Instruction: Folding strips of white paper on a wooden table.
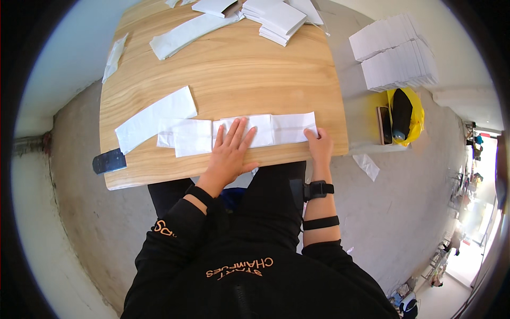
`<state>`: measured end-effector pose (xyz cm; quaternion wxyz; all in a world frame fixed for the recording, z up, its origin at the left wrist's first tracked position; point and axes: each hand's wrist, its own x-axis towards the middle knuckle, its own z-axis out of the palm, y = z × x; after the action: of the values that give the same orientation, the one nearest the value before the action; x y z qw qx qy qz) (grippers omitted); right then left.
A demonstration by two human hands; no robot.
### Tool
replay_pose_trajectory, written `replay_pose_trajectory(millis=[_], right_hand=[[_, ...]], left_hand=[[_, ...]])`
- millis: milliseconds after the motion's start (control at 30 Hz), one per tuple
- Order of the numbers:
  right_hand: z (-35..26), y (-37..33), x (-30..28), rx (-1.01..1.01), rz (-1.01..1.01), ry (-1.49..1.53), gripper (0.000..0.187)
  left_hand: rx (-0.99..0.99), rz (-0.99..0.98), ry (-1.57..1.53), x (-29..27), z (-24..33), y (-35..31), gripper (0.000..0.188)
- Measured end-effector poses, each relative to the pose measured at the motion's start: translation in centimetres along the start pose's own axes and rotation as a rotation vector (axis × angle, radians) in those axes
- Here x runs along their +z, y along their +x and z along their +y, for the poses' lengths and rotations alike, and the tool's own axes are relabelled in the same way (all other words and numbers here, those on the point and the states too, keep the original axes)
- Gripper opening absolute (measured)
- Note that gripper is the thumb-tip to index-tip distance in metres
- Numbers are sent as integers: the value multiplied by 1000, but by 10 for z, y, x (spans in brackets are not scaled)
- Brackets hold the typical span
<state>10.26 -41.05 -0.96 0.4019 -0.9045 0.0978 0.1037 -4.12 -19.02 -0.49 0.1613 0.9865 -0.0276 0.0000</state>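
A long white strip (292, 129), thin and creased like a folded sheet or flat bag, lies across the near part of the wooden table. My left hand (229, 154) rests flat on its middle with fingers spread. At the strip's right end, my right hand (321, 144) pinches the edge between thumb and fingers. A shorter white folded piece (192, 139) lies at the strip's left end. Slanting away from it is another flat white strip (156, 115), whose lower end reaches a black handheld device (110, 161) at the table's left edge.
Far back on the wooden table (223, 69) are a white strip (191, 33) and a pile of white flat cartons (279, 20). Stacked white cartons (396, 58) stand beyond the right edge, near a yellow bag (417, 123) and a phone (384, 125). A white scrap (366, 166) lies below them.
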Motion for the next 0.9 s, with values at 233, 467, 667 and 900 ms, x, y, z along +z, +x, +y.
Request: replay_pose_trajectory(millis=[233,467,667,900], right_hand=[[-13,-33,19,-283,77,339,24],[-71,-87,61,-679,-40,194,13],[-74,-97,83,-710,-96,36,15],[-69,-90,67,-904,-194,-27,18]], left_hand=[[-24,71,-4,-16,3,4,80],[-400,51,-1438,-53,0,0,66],[-382,13,-1310,-53,-13,-14,73],[-529,18,-1508,-28,-27,-14,60]])
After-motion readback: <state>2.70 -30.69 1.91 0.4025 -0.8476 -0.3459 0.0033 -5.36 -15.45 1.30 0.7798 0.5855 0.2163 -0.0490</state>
